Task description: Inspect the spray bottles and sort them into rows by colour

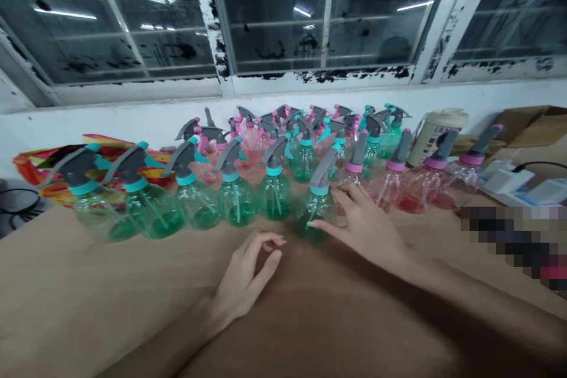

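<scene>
Several small spray bottles stand in rows on a brown table (pixel 88 295), green ones with teal collars on the left and pink ones on the right. My right hand (pixel 361 221) lies with fingers stretched out, its fingertips touching the side of a green spray bottle (pixel 315 207) at the front of the row. My left hand (pixel 248 274) rests on the table just in front of the bottles, fingers loosely curled, thumb and forefinger apart, holding nothing. A green bottle (pixel 274 189) stands behind it.
Pink spray bottles (pixel 411 186) line the right. A beige cup (pixel 432 133) stands behind them. A red and yellow bag (pixel 39 168) lies far left. White boxes (pixel 509 180) and cardboard boxes (pixel 531 124) sit at right. A window wall (pixel 283 23) runs behind.
</scene>
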Available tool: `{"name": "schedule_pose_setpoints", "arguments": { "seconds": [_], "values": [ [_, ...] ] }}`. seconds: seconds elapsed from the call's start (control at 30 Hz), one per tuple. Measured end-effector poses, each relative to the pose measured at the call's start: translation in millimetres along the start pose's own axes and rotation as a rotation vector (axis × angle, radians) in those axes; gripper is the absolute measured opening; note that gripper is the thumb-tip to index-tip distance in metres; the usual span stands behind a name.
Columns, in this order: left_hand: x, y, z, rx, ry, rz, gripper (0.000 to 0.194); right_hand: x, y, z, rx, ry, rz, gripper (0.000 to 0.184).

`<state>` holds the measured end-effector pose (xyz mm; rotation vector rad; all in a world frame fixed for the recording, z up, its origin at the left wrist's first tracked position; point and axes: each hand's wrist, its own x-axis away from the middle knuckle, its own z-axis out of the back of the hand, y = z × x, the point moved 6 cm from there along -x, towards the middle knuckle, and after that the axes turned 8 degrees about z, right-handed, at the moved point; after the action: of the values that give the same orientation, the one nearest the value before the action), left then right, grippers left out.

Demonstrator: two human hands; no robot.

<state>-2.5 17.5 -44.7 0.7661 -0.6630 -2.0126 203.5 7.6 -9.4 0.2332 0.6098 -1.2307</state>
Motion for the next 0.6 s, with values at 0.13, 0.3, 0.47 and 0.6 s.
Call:
{"name": "schedule_pose_setpoints", "arguments": {
  "seconds": [0.13,0.3,0.47,0.6],
  "values": [
    [2,2,-1.4,0.007,-0.036,0.044,0.016,-14,5,-3,0.109,-0.11,-0.092,0.058],
    [0,1,-1.6,0.01,-0.061,0.062,0.019,-28,9,-6,0.199,-0.178,-0.149,0.059],
    [0,-1,-2.7,0.029,-0.072,0.094,0.018,-37,12,-8,0.241,-0.187,-0.162,0.05],
    [1,-2,-3.1,0.052,-0.074,0.108,0.017,-45,14,-11,0.248,-0.184,-0.158,0.049]
  ]
}}
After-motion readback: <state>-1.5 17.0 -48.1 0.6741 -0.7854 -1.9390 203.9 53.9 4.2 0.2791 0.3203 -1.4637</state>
